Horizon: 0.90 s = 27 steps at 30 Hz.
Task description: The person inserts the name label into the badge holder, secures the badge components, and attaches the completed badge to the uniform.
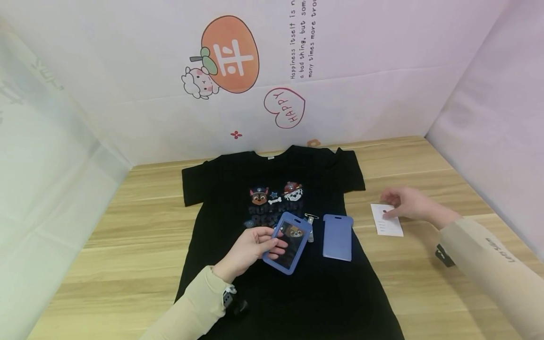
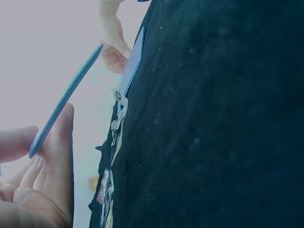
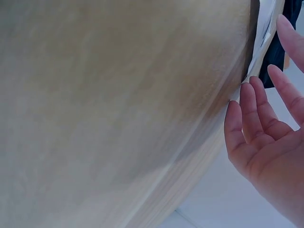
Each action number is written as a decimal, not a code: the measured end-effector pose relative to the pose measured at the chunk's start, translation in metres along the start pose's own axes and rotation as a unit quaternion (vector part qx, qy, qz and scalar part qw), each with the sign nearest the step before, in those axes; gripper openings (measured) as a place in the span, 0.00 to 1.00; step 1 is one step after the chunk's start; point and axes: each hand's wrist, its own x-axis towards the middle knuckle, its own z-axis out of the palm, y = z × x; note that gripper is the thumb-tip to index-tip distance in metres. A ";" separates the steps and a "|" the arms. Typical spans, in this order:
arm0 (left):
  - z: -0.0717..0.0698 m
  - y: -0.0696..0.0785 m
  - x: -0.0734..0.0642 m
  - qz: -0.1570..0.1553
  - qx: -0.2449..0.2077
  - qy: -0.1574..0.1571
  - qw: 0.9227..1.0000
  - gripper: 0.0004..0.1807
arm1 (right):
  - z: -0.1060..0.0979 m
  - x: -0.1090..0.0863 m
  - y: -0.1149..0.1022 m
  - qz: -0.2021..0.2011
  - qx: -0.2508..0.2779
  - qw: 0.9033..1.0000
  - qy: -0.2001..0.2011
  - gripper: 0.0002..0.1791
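My left hand (image 1: 258, 245) pinches a blue badge holder (image 1: 303, 243) by its edge. The holder has a clear window and is tilted above the black T-shirt (image 1: 276, 302); the left wrist view shows it edge-on between thumb and fingers. Over at the right, my right hand (image 1: 410, 205) reaches down at a small white printed card (image 1: 393, 227) on the table. Its fingers (image 3: 254, 118) are spread and slightly bent, fingertips right by the card's edge. A solid blue badge cover (image 1: 337, 238) lies flat on the shirt, between the hands.
Beside the held holder lies a badge clip (image 1: 311, 219) with a pin and strap, partly hidden by it. The shirt, with printed cartoon dogs (image 1: 293, 192), spreads over the wooden table (image 1: 127, 236). A white printed cloth (image 1: 361, 71) stands behind, with more at both sides.
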 end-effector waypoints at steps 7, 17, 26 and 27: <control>0.000 0.000 -0.001 0.000 0.001 0.001 1.000 0.18 | 0.001 0.000 -0.003 -0.005 -0.026 1.000 -0.001 0.24; 0.000 -0.002 0.000 0.000 0.001 -0.001 1.000 0.18 | 0.003 0.001 -0.004 0.012 -0.035 0.999 -0.010 0.22; -0.001 -0.004 0.001 -0.004 -0.003 0.005 1.000 0.18 | 0.002 0.001 -0.006 0.000 -0.037 0.999 -0.008 0.20; -0.001 -0.004 0.001 -0.005 -0.004 0.006 1.000 0.17 | 0.002 0.001 -0.006 0.001 -0.036 0.999 -0.009 0.20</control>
